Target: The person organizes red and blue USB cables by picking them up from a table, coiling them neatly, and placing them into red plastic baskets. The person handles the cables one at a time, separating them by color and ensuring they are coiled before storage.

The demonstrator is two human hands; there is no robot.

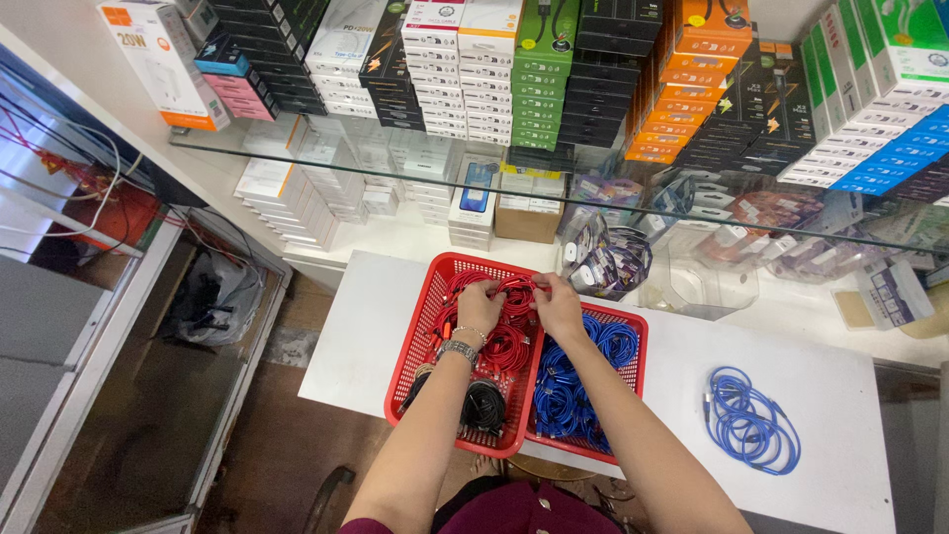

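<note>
My left hand [478, 308] and my right hand [558, 306] are both over the left red basket [407, 351], gripping a red cable [512, 288] stretched between them. That basket is full of coiled red cables [504, 348], with black cables [482, 403] at its near end. A second red basket [638, 344] just to the right holds coiled blue cables [568, 396]. I wear a bracelet and a wristband on the left wrist.
Both baskets sit on a white table [356, 341]. A loose bundle of blue cables [748, 420] lies on it at the right. A glass shelf [395, 163] stacked with product boxes rises behind. Clear plastic tubs [697, 282] stand behind the baskets.
</note>
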